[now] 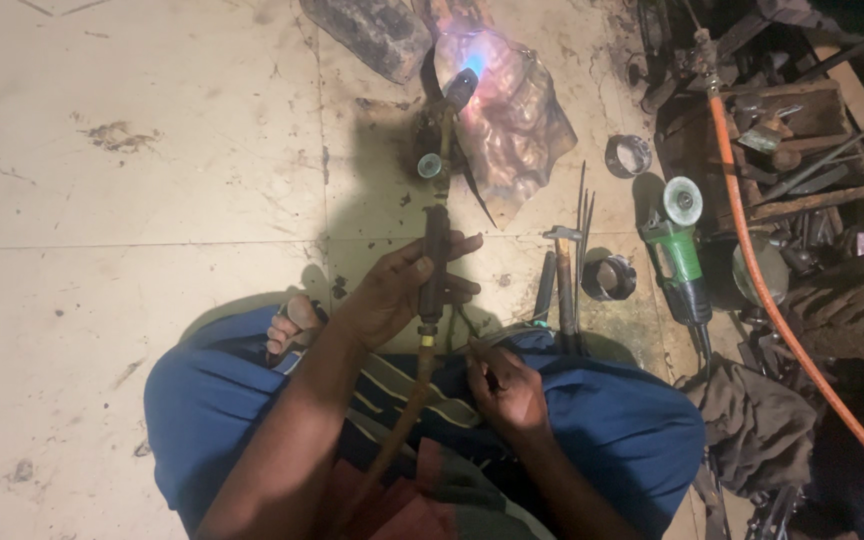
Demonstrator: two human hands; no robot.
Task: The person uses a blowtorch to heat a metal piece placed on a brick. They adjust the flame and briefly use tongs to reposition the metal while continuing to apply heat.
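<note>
A green angle grinder [680,245], hammer [564,275] and perhaps metal rings [608,277] lie nearby.

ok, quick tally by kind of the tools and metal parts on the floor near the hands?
Lit gas torch, in left hand: 1
Green angle grinder: 1
Hammer: 1
Metal rings: 2
Orange hose: 1
Thin rod, in right hand: 1
Total: 7

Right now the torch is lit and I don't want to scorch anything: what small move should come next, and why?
Probably bring the thin rod in the right hand up toward the blue flame. The left hand grips the torch, whose tip already burns against the metal piece on the floor, while the rod lies far back near the lap.
</note>
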